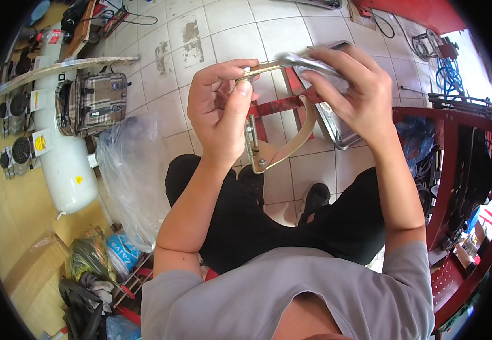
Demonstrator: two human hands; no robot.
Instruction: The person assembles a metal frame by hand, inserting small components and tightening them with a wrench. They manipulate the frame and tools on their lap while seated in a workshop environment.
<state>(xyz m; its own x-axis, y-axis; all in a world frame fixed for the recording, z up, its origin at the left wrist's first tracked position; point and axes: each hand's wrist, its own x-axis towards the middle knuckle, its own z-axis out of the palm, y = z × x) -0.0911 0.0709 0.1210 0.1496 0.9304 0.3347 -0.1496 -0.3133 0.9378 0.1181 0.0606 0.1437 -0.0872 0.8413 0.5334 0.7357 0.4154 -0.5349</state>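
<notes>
My left hand [220, 110] is closed on a yellowish plated metal bracket, thumb and fingers pinching its upper end beside a small bolt [247, 72]. Below that hand hangs the bracket's lower part [265, 161], with a curved arm and a long threaded bolt [251, 133] standing along one side. In my right hand [362, 85] is a shiny metal wrench [305, 61], slightly blurred. Its head reaches left to the bracket's top strip; whether it sits on a nut or bolt I cannot tell.
Below the hands are a red metal frame [274, 106] and a grey tray [345, 136]. A white tank [70, 181], plaid bag [103, 102] and clear plastic sheet [132, 170] lie left. At right are a red rack [447, 170] and blue hose [450, 76].
</notes>
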